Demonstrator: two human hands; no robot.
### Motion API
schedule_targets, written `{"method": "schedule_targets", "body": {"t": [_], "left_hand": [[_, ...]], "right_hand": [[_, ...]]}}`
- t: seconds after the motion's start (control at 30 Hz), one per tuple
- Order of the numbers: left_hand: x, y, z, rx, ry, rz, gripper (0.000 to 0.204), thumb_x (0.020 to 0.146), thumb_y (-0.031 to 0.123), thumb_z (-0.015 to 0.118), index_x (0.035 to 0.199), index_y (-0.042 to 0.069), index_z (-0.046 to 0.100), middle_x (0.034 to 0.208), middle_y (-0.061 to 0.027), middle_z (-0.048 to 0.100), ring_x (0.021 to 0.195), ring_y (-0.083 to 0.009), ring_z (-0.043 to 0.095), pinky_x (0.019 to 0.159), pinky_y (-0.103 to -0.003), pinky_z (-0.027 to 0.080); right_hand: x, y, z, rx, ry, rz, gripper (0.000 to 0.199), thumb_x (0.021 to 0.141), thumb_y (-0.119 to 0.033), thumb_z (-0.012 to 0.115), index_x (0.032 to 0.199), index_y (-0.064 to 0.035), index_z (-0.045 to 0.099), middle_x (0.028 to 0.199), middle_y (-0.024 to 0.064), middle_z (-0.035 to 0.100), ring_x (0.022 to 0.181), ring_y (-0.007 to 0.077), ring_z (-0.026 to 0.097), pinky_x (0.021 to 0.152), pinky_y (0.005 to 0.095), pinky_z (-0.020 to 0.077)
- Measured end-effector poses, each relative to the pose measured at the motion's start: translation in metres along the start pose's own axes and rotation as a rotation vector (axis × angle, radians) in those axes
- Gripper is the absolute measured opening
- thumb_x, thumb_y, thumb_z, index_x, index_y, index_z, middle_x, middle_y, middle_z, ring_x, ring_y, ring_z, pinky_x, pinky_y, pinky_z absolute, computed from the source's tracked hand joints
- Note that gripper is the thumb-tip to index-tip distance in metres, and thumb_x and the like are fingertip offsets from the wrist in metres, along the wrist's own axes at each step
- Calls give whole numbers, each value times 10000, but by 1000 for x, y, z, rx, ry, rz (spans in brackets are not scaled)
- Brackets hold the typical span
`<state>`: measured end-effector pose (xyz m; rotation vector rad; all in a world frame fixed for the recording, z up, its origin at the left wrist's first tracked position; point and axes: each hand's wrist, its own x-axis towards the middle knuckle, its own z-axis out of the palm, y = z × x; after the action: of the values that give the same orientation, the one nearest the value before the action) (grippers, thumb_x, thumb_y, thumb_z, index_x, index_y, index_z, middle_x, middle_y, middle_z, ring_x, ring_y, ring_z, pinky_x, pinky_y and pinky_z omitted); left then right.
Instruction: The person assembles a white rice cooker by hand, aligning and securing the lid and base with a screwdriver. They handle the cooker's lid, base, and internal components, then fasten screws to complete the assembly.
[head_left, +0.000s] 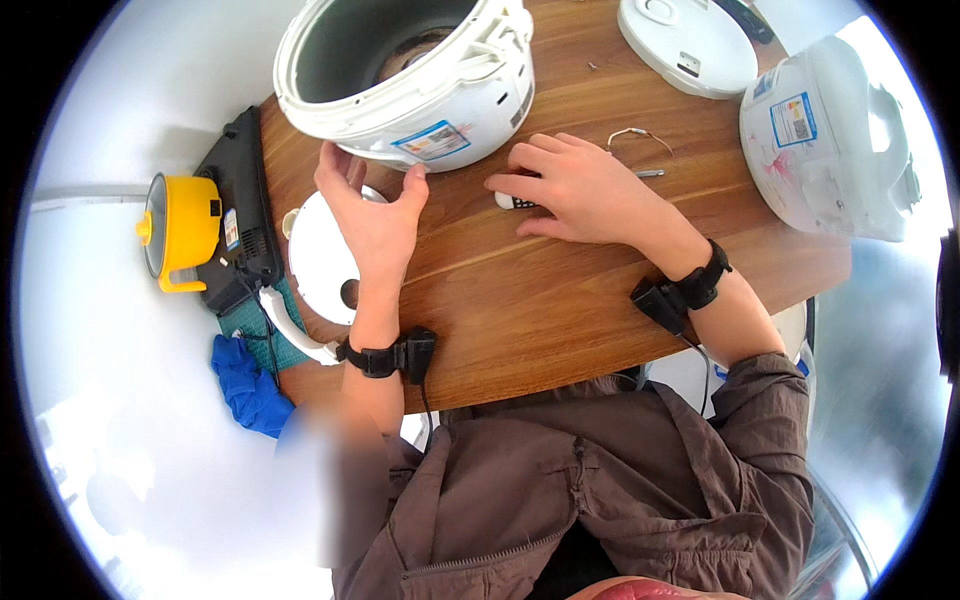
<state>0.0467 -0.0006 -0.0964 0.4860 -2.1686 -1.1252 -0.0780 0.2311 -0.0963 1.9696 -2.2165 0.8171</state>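
Note:
My left hand (pixel 372 215) has thumb and fingers spread, their tips against the lower edge of a white rice cooker body (pixel 470 110). The body is open at the top, with a dark grey inside. My right hand (pixel 585 195) is palm down on the table, fingers apart, over what looks like a screwdriver. The white and black handle (pixel 510 201) shows between forefinger and thumb. A metal shaft (pixel 649 173) comes out on the hand's other side; the middle is hidden. Beside my left wrist lies a round white cover (pixel 322 262) with a hole.
A thin wire (pixel 640 132) lies beyond my right hand. A white lid (pixel 690 45) and a second white cooker (pixel 790 140) stand at the right. At the left are a yellow pot (pixel 190 225), a black case (pixel 240 180), a white curved handle (pixel 297 325) and a blue cloth (pixel 245 385).

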Motion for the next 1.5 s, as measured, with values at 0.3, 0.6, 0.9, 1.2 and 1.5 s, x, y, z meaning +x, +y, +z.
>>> {"method": "schedule_targets", "body": {"t": [0.3,0.6,0.9,1.2,1.5], "left_hand": [[0,4,3,10,-1,57,1020,759,92,818,1577,-42,222,1516,-228,373,1422,-340,429,1202,-483,362],[-3,2,5,-31,3,101,1034,801,76,823,1617,-1,192,1577,-216,372,1444,-307,427,1218,-457,327],[-1,9,3,-76,16,62,1051,799,74,862,1621,-7,212,1550,-228,415,1433,-315,447,1227,-450,312],[-1,5,3,-38,27,99,1022,805,92,866,1602,-30,238,1524,-242,433,1411,-322,467,1221,-448,324],[-1,2,4,-39,38,132,984,810,128,868,1578,-15,269,1522,-239,422,1412,-330,460,1223,-465,325]], "right_hand": [[-2,3,4,-5,8,39,517,772,-308,849,1229,-135,682,1066,46,610,1039,242,620,915,373,524],[-2,4,7,-1,21,51,464,799,-301,834,1209,-132,695,1074,48,623,1037,244,624,925,374,526],[-4,5,9,0,31,65,443,816,-297,823,1206,-129,696,1071,47,625,1047,244,623,926,371,521],[-4,5,10,-5,39,64,421,815,-294,824,1184,-128,707,1073,50,625,1044,244,623,921,371,522],[-4,6,11,-16,37,59,430,805,-294,831,1184,-131,708,1057,46,619,1040,240,622,921,366,520]]}}
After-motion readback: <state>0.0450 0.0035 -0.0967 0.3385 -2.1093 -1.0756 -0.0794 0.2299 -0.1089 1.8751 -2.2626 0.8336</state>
